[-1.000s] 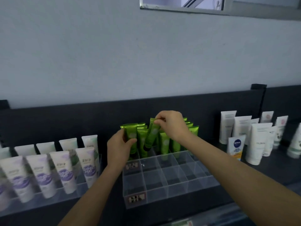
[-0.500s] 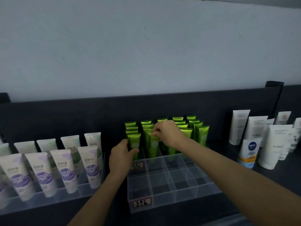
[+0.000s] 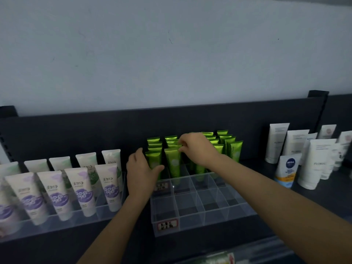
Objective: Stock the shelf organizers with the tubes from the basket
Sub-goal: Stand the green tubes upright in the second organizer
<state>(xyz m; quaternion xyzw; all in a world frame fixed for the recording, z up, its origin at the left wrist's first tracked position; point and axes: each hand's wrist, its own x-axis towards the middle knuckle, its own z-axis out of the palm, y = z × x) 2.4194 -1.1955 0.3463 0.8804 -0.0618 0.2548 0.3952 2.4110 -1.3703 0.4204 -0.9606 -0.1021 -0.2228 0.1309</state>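
Organizer (image 3: 190,212): rear rows hold green tubes (image 3: 235,151); front rows await stock. Right hand (image 3: 198,149) fingers (image 3: 182,142) pinch one tube (image 3: 174,162); left hand (image 3: 140,172) grips the neighbouring tube (image 3: 154,161).

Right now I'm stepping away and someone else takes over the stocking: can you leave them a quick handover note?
Left hand holds the left column's front tube.
Right hand pinches the top of the second column's front tube, standing in its compartment.
Done: the clear organizer's back rows hold green tubes.
Left: its front rows are empty.
The basket is not clearly in view.
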